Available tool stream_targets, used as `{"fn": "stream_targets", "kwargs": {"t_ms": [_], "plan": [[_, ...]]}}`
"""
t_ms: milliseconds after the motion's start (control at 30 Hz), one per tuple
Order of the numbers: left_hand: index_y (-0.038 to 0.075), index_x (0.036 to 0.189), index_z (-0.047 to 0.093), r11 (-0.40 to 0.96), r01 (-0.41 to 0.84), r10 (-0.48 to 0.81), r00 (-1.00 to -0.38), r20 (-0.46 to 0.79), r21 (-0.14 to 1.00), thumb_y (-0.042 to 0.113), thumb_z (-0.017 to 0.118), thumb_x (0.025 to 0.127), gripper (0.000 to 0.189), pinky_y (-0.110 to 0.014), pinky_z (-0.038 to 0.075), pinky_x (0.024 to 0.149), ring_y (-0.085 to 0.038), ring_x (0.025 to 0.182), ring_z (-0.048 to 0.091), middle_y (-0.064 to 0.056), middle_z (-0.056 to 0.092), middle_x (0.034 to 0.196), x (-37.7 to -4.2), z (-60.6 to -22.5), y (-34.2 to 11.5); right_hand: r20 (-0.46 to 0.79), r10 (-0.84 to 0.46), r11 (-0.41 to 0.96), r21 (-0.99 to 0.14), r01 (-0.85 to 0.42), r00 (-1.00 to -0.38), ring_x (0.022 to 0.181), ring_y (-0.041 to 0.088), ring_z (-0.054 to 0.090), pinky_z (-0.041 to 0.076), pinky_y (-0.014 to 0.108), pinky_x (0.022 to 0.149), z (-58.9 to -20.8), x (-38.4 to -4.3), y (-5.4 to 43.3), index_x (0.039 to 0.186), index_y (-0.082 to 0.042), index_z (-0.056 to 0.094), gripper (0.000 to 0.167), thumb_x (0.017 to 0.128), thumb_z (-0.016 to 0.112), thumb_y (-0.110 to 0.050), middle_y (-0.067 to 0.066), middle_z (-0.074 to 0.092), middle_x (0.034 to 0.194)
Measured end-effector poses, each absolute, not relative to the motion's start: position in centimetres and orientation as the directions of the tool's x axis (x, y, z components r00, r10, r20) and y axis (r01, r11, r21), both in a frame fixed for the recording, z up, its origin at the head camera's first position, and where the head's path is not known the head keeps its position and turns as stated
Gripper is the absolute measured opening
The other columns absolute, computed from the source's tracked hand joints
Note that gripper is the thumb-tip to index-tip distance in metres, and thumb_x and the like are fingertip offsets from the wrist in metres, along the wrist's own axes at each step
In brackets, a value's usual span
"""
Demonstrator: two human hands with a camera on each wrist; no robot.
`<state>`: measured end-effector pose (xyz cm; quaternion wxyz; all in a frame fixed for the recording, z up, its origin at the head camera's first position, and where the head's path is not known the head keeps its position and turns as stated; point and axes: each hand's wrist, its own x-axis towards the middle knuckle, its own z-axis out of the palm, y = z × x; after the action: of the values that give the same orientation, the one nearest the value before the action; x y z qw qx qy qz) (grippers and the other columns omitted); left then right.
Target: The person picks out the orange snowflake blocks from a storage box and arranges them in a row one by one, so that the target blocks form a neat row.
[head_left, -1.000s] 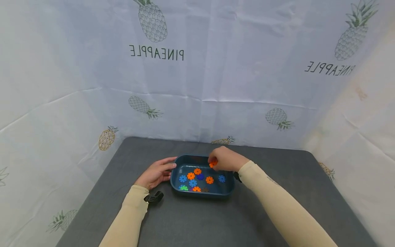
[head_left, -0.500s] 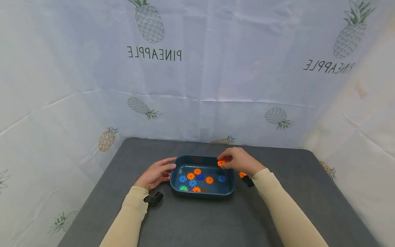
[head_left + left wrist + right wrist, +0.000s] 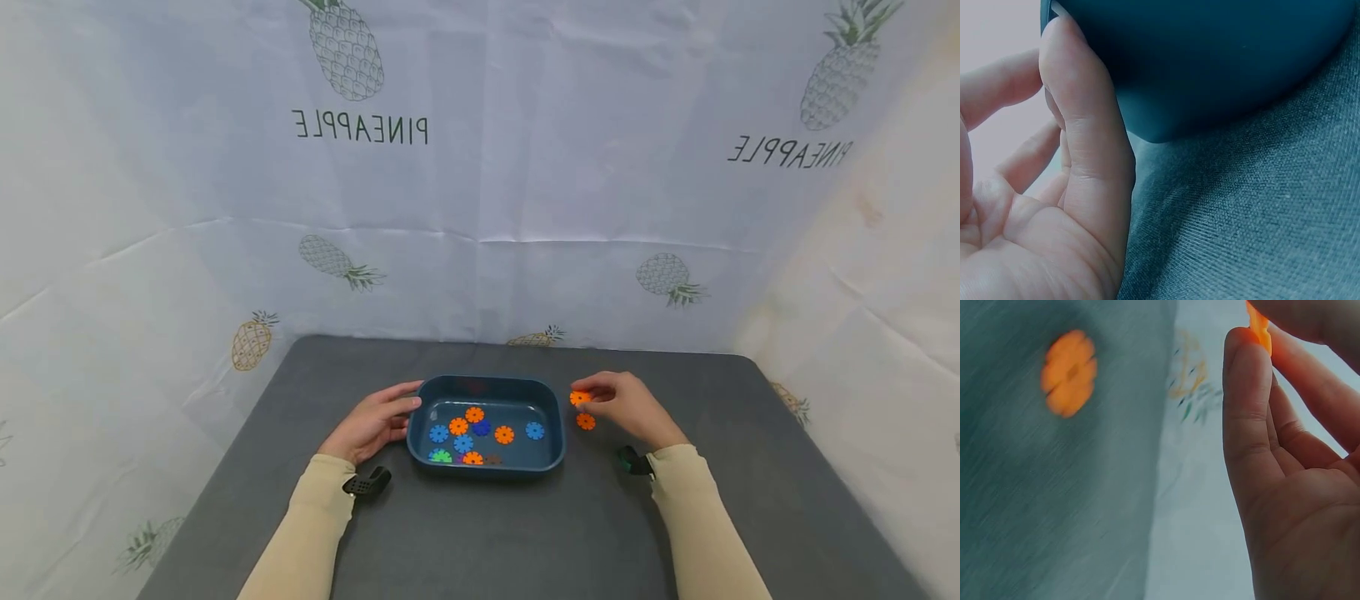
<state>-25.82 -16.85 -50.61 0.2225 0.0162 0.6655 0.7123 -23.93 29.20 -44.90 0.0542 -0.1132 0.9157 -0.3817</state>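
Observation:
My right hand (image 3: 628, 406) is just right of the tray, with thumb and fingertip pinching an orange notched interlocking disc (image 3: 581, 398). The right wrist view catches this held disc (image 3: 1261, 330) edge-on. A second orange disc (image 3: 586, 422) lies flat on the table close below that hand. At the left end of the dark blue tray (image 3: 486, 472), my left hand (image 3: 369, 423) rests its fairly straight fingers on the side. One fingertip reaches the tray's rim in the left wrist view. Inside the tray lie several discs, among them an orange disc (image 3: 505, 435) and a light blue disc (image 3: 535, 431).
A green disc (image 3: 440, 457) and other discs lie at the tray's near left. The dark grey table (image 3: 495, 533) extends around the tray. A white pineapple-print cloth (image 3: 480, 167) hangs behind and at both sides. Each wrist wears a black band (image 3: 369, 482).
My right hand has moved right, carrying the orange disc from above the tray out past its right side. The orange disc on the table has come into full view. The left hand stays at the tray.

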Motion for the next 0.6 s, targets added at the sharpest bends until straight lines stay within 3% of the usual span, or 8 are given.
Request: {"fn": "stream_targets", "kwargs": {"t_ms": [233,600], "plan": [[0.016,0.165,0.046,-0.014,-0.297,0.348,-0.897,-0.273,0.955,0.031,0.072,0.107,0.066,-0.028,0.063,0.085,-0.016,0.089,0.068,-0.006,0.069,0.130,-25.9,-50.7,-17.0,-0.016,-0.179,0.706,-0.699,-0.117,-0.984,0.114,0.027,0.071,0.060,0.051,0.100,-47.0,-23.6,31.7,0.138,-0.011,0.074,0.040,0.101,0.079,-0.024,0.012,0.073,0.136],[0.016,0.166,0.045,-0.021,-0.306,0.352,-0.893,-0.280,0.952,0.032,0.072,0.107,0.067,-0.028,0.063,0.084,-0.015,0.089,0.068,-0.003,0.070,0.128,-26.0,-50.7,-17.0,-0.081,-0.116,0.751,-0.659,-0.034,-0.990,0.110,0.029,0.070,0.059,0.053,0.098,-48.4,-23.1,32.5,0.133,-0.009,0.076,0.039,0.098,0.082,-0.025,0.017,0.071,0.133]]}}
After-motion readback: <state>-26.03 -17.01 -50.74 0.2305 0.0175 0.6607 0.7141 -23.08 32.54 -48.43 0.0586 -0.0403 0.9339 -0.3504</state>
